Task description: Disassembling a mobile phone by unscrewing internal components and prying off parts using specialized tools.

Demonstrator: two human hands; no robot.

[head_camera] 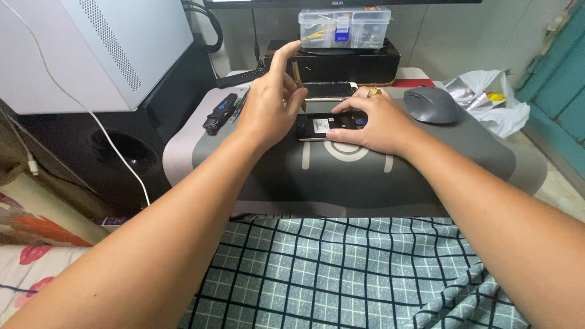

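The left hand [268, 109] holds a thin screwdriver [299, 85] upright, with its tip down on the opened phone [329, 125]. The thumb and middle fingers pinch the shaft of the tool, while the index finger is stretched up and away, so this grip is pressed together around the screwdriver only in part. The right hand [372, 125] lies flat on the phone, the fingers spread lightly and pressing on its right half; it is not closed around anything. A gold ring [373, 92] sits on one finger of this hand.

The phone lies with its back open, near the middle of the grey mat [341, 176] which covers the surface. A white label is visible inside it, between the two hands. Just behind it lies a second phone [329, 90], flat, with the dark side up.

To the left of the left hand a small black tool [220, 113] rests on the mat. To the right, near the right hand, is a grey computer mouse [431, 105], and beyond it a crumpled plastic bag [487, 100]. At the back a clear plastic box [344, 27] with small parts stands on a dark box. A white computer case [91, 49] stands at the left. A checked cloth [341, 274] covers the person's lap.
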